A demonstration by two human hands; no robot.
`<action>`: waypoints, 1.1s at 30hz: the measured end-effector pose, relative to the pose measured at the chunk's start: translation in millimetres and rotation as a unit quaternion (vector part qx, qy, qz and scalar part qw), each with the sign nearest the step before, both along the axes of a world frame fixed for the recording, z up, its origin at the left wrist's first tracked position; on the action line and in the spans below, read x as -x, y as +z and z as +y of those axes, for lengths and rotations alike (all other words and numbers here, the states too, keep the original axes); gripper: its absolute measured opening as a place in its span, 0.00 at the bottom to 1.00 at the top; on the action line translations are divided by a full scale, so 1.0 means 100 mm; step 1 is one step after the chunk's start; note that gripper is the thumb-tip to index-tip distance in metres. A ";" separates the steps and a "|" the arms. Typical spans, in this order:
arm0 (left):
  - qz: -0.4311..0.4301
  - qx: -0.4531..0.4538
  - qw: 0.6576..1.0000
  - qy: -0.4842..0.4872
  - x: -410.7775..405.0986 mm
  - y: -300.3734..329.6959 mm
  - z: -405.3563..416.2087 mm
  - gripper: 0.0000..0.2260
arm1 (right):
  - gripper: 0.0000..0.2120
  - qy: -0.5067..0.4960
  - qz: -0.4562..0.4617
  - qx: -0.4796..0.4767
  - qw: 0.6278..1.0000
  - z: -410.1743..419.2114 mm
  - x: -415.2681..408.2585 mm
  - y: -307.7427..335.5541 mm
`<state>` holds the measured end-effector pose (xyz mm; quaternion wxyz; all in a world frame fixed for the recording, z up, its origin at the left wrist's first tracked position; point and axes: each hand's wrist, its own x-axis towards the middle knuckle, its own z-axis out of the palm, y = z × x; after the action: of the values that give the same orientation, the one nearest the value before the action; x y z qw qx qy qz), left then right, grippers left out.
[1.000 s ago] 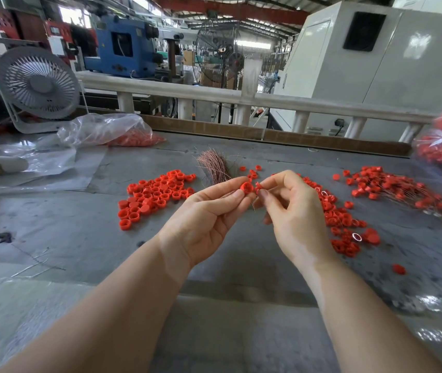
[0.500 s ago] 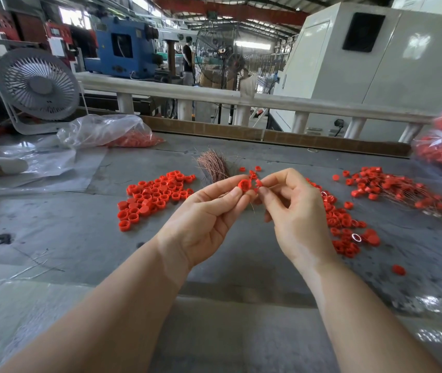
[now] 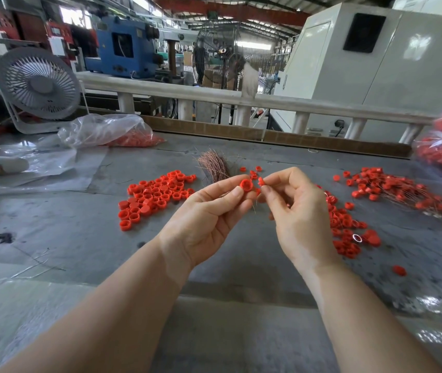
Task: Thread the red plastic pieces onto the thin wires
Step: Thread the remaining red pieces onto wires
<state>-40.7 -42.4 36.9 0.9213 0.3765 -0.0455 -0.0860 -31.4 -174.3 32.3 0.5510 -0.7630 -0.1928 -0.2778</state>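
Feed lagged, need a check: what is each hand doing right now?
Left hand: pinching a red cap between thumb and fingers.
Right hand: pinching a small red piece at its fingertips.

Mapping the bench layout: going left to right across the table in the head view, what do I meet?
White fan → clear bag of red pieces → loose red caps pile → wire bundle → left hand → right hand → threaded pieces pile.

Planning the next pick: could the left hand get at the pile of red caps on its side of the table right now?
Probably not yet. The way to the pile of red caps is bare table, but the left hand already pinches a red cap, so it would likely need freeing first.
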 end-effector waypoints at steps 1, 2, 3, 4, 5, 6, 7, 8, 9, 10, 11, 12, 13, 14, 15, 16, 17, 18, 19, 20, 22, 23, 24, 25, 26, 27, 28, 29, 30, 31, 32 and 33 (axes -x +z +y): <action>0.000 0.003 1.000 0.000 0.00 0.00 0.00 0.10 | 0.13 0.009 0.002 0.002 1.000 0.00 0.00 0.00; -0.001 0.005 1.000 0.001 0.00 0.00 0.00 0.10 | 0.13 0.017 0.004 0.004 1.000 0.01 0.00 0.00; -0.002 0.006 1.000 0.001 0.00 0.00 0.00 0.10 | 0.12 0.023 0.006 0.005 1.000 0.01 0.01 0.00; -0.001 0.008 1.000 0.002 0.00 0.00 0.00 0.10 | 0.12 0.027 0.009 0.004 1.000 0.01 0.01 0.01; -0.001 0.009 1.000 0.002 0.00 0.00 -0.01 0.10 | 0.12 0.031 0.013 0.002 0.999 0.01 0.01 0.01; 0.000 0.011 1.000 0.001 0.00 0.00 -0.01 0.10 | 0.12 0.033 0.017 -0.001 0.999 0.01 0.01 0.01; -0.001 0.012 1.000 -0.001 0.00 0.00 -0.01 0.10 | 0.12 0.036 0.023 -0.005 0.999 0.01 0.01 0.01; -0.003 0.013 1.000 -0.001 0.01 0.00 -0.01 0.10 | 0.11 0.038 0.028 -0.008 0.999 0.01 0.02 0.02; -0.005 0.013 1.000 -0.001 0.01 0.00 -0.01 0.10 | 0.11 0.040 0.034 -0.012 0.999 0.01 0.02 0.02; -0.008 0.013 1.000 -0.002 0.01 0.00 -0.01 0.10 | 0.11 0.042 0.040 -0.016 0.998 0.01 0.02 0.03; -0.010 0.013 1.000 -0.003 0.02 0.00 -0.01 0.10 | 0.11 0.044 0.046 -0.022 0.998 0.02 0.03 0.04; -0.012 0.014 1.000 -0.005 0.02 0.00 -0.01 0.10 | 0.11 0.045 0.051 -0.027 0.997 0.02 0.03 0.04; -0.015 0.015 1.000 -0.006 0.02 0.00 -0.01 0.10 | 0.11 0.047 0.055 -0.033 0.997 0.02 0.03 0.04; -0.017 0.015 1.000 -0.008 0.02 0.00 -0.01 0.10 | 0.11 0.049 0.058 -0.038 0.996 0.02 0.03 0.05; -0.019 0.015 1.000 -0.009 0.02 0.00 -0.01 0.10 | 0.12 0.052 0.060 -0.042 0.996 0.03 0.04 0.05; -0.021 0.015 1.000 -0.010 0.02 0.00 -0.02 0.10 | 0.12 0.055 0.062 -0.046 0.996 0.03 0.04 0.05; -0.022 0.016 1.000 -0.011 0.02 0.00 -0.02 0.10 | 0.12 0.057 0.065 -0.050 0.995 0.03 0.04 0.05; -0.023 0.017 1.000 -0.011 0.02 0.00 -0.02 0.10 | 0.12 0.058 0.069 -0.052 0.995 0.03 0.04 0.05; -0.024 0.017 1.000 -0.011 0.02 0.00 -0.02 0.10 | 0.12 0.058 0.074 -0.053 0.994 0.02 0.04 0.05; -0.025 0.018 0.999 -0.011 0.03 0.00 -0.02 0.10 | 0.11 0.059 0.079 -0.054 0.994 0.02 0.04 0.04; -0.030 0.021 0.999 -0.010 0.03 0.00 -0.03 0.10 | 0.11 0.063 0.087 -0.048 0.993 0.02 0.03 0.03; -0.032 0.022 0.999 -0.010 0.03 0.01 -0.03 0.10 | 0.11 0.068 0.091 -0.040 0.993 0.02 0.03 0.02; -0.034 0.024 0.999 -0.011 0.04 0.01 -0.04 0.10 | 0.11 0.072 0.094 -0.030 0.992 0.03 0.03 0.02; -0.036 0.026 0.999 -0.014 0.04 0.02 -0.04 0.10 | 0.12 0.076 0.095 -0.021 0.992 0.03 0.03 0.02; -0.038 0.025 0.999 -0.016 0.04 0.02 -0.04 0.09 | 0.12 0.078 0.096 -0.017 0.992 0.04 0.02 0.01; -0.039 0.024 0.999 -0.017 0.04 0.02 -0.04 0.09 | 0.13 0.078 0.095 -0.016 0.992 0.04 0.02 0.01; -0.040 0.024 0.999 -0.019 0.04 0.02 -0.04 0.09 | 0.13 0.077 0.094 -0.019 0.992 0.03 0.01 0.01; -0.042 0.023 0.999 -0.021 0.04 0.02 -0.04 0.09 | 0.14 0.075 0.093 -0.019 0.993 0.03 0.01 0.00; -0.044 0.022 0.999 -0.022 0.04 0.02 -0.04 0.09 | 0.14 0.073 0.092 -0.015 0.993 0.02 0.00 -0.01; -0.046 0.020 0.998 -0.023 0.04 0.01 -0.04 0.09 | 0.15 0.072 0.091 -0.009 0.993 0.02 0.00 -0.01; -0.049 0.016 0.998 -0.022 0.04 0.01 -0.05 0.09 | 0.15 0.073 0.093 -0.002 0.993 0.02 -0.01 -0.02; -0.053 0.011 0.998 -0.020 0.04 0.01 -0.05 0.09 | 0.15 0.074 0.095 0.003 0.993 0.02 -0.01 -0.03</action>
<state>-45.0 -47.1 37.8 0.9198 0.3693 -0.1031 -0.0835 -30.4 -172.5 29.1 0.5836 -0.7712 -0.1962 -0.1618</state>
